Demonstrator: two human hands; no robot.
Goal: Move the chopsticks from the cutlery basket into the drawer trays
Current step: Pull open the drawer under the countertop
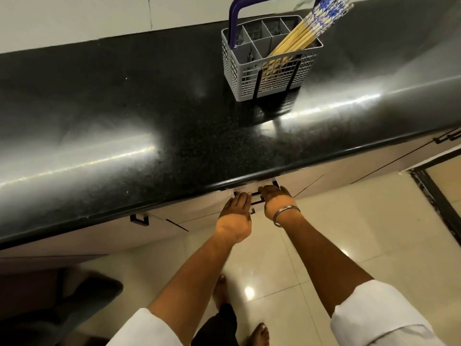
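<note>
Now both reaching under the counter (174,136) edge: left hand (235,216) palm-up, fingers straight, holding nothing; right hand (275,199) curled on the drawer handle (257,196); chopsticks (306,33) leaning in basket (269,71)

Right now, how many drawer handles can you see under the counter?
3: one handle between the hands, one at the left, one at the far right. The counter edge may hide others.

A grey cutlery basket (268,63) with a blue handle stands on the black tabletop (149,121), holding a leaning bundle of chopsticks (306,31). Below the edge, the left hand (235,216) and right hand (275,199) reach the drawer handle (257,196).
</note>
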